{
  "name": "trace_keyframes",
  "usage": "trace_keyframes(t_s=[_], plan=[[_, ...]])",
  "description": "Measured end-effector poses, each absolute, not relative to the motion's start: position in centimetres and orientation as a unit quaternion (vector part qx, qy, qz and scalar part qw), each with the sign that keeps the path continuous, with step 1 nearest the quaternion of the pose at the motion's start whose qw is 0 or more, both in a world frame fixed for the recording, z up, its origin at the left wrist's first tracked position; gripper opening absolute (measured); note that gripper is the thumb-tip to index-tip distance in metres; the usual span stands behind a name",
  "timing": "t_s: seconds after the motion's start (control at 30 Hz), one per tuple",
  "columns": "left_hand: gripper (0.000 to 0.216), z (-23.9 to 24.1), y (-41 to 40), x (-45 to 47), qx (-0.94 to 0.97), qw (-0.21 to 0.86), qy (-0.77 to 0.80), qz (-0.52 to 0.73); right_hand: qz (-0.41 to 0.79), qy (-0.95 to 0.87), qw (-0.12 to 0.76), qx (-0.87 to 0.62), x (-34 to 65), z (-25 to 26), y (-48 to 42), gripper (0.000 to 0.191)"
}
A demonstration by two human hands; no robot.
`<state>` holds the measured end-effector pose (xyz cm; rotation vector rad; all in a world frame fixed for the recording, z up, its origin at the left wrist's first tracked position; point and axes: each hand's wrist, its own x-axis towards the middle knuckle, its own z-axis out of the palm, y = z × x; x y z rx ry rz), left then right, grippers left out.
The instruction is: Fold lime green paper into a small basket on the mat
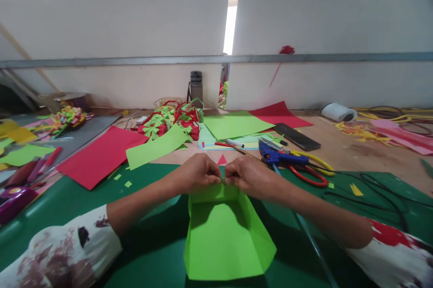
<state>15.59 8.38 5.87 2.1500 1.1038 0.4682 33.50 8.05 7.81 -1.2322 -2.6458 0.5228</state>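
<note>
A light-green folded paper box rests on the dark green mat, its near end open and its side walls raised. At its far edge my left hand pinches the paper, fingers closed. My right hand grips the same edge just beside it, also closed, and the two thumbs nearly meet. The exact spot under the fingertips is partly hidden. Just beyond the hands lies a small red paper triangle. To the right of my right hand sits a blue hot glue gun.
Red-handled scissors, a black phone and a dark cable lie at right. Red paper and a green sheet lie behind. Small red-and-green paper baskets stand near a bottle. White panels close off the back.
</note>
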Motion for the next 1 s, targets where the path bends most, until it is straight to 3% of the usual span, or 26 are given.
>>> trace_keyframes(t_s=[0.37,0.63,1.0], plan=[[0.012,5.9,9.0,15.2,0.759,0.435,0.450,0.182,0.184,-0.893,0.106,-0.397,33.6,8.1,8.4,0.020],[0.012,5.5,9.7,14.3,0.725,0.505,0.460,0.085,0.193,-0.891,0.058,-0.406,34.5,7.4,10.2,0.015],[0.010,5.5,9.9,14.1,0.715,0.529,0.455,0.047,0.220,-0.894,0.019,-0.390,34.7,6.5,10.7,0.012]])
